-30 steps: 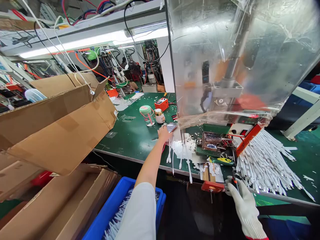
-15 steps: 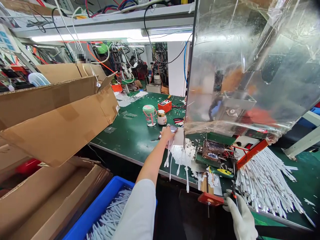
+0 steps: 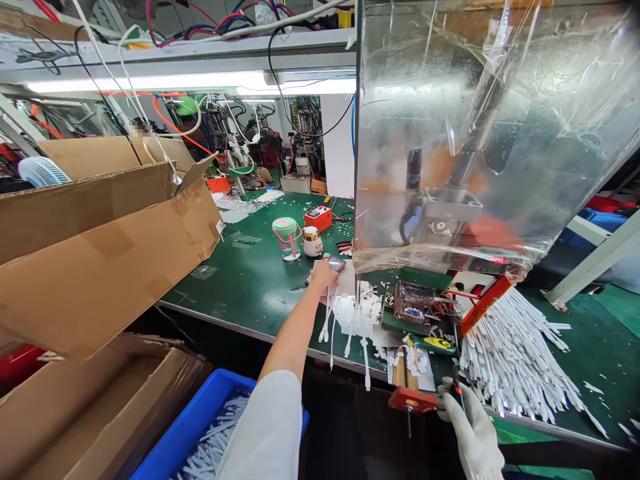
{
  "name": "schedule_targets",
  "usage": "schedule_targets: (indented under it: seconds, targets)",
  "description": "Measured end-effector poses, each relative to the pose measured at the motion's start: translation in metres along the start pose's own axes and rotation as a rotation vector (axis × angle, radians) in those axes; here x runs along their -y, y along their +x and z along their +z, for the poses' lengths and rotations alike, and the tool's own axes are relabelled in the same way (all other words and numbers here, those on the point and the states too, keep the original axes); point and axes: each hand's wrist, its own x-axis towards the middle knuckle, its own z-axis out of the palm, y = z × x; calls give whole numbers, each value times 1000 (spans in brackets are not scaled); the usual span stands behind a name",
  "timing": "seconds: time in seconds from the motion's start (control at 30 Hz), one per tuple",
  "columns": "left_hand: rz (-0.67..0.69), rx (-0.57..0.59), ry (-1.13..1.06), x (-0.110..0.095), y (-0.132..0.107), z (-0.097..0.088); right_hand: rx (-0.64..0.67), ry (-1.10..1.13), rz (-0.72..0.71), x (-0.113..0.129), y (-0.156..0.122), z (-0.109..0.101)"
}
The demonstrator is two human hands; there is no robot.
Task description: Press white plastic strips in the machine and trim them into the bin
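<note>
My bare left hand (image 3: pixel 324 275) reaches across the green workbench (image 3: pixel 235 293), with its fingers on a dark smartphone (image 3: pixel 332 265). The phone lies flat on a white sheet, and my hand hides its near part. Whether the fingers grip it, I cannot tell. My right hand (image 3: pixel 467 427), in a white knit glove, is at the bench's front edge, closed around a slim dark hand tool (image 3: pixel 456 390). Beside that hand are a red clamp (image 3: pixel 413 400) and a screwdriver with a yellow-green handle (image 3: pixel 433 344).
A heap of white plastic strips (image 3: pixel 510 360) lies right of a circuit board (image 3: pixel 413 308). Clear plastic sheeting (image 3: pixel 450 133) hangs above them. Large cardboard boxes (image 3: pixel 100 253) fill the left, and a blue crate (image 3: pixel 220 427) of white strips sits below the bench.
The whole view has shifted left and tilted slightly, while the blue crate has sunk lower. My left hand stays at the phone, and my right hand stays at the bench edge with the tool.
</note>
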Motion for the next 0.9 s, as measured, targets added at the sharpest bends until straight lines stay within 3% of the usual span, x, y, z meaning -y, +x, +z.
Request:
schedule_targets:
  seconds: [0.07, 0.17, 0.3, 0.4, 0.63, 0.77, 0.9]
  targets:
    - [41, -65, 18, -2, -16, -6, -10, 4, -20, 2, -1, 0]
    - [66, -149, 38, 2, -60, -8, -2, 24, -70, 9, -6, 2]
    - [102, -129, 64, 16, -136, 2, 5, 58, -139, 14, -11, 4]
    - [125, -101, 84, 19, -176, 10, 34, 113, -132, 9, -10, 6]
    - [175, -20, 111, -3, -198, 10, 91, 175, -183, 10, -12, 8]
    - [201, 23, 156, -21, -211, -1, 84, 134, -211, 20, -16, 6]
    - [172, 71, 221, -36, -240, -17, 47, 72, -263, 20, -17, 3]
